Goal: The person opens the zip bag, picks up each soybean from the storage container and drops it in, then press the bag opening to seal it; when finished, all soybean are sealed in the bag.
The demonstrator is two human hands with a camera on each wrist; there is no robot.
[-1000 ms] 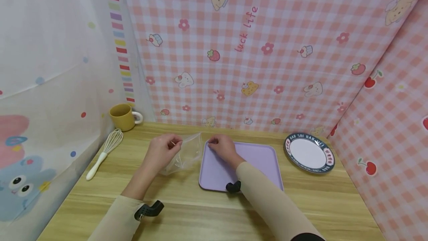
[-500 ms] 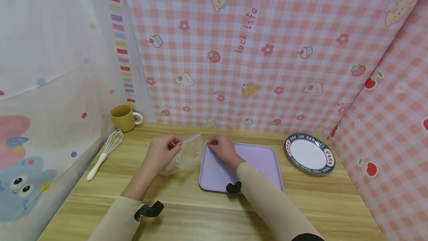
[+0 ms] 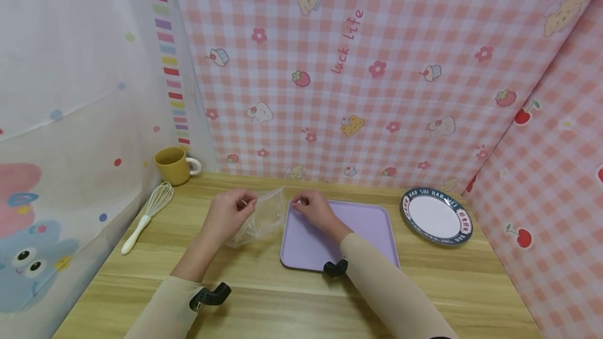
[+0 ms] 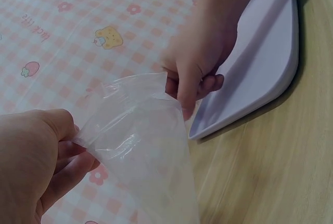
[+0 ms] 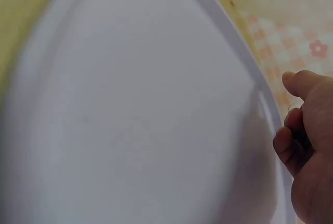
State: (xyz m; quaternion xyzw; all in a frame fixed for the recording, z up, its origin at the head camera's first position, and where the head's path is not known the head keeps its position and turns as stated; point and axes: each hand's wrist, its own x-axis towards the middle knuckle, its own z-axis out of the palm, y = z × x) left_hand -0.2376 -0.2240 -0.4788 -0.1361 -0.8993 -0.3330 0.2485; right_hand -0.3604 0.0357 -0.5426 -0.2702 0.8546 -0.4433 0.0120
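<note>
A clear plastic bag (image 3: 267,216) hangs upright over the table, left of the lilac tray (image 3: 367,234). My left hand (image 3: 230,212) pinches the bag's upper left edge between thumb and fingers; in the left wrist view the bag (image 4: 138,135) spreads out from those fingertips. My right hand (image 3: 317,211) is over the tray's far left corner, beside the bag's right edge. In the right wrist view the right hand (image 5: 315,135) has its thumb apart from loosely bent fingers, with nothing visible between them.
A mustard-yellow mug (image 3: 173,166) with a white handle stands at the back left. A whisk (image 3: 148,216) with a white handle lies in front of it. To the tray's right is an oval plate (image 3: 435,216) with a patterned dark rim. Patterned cloths (image 3: 377,98) enclose the table.
The right wrist and forearm have shifted slightly right, and the right fingertips have moved a little. My left hand and the bag look the same.
</note>
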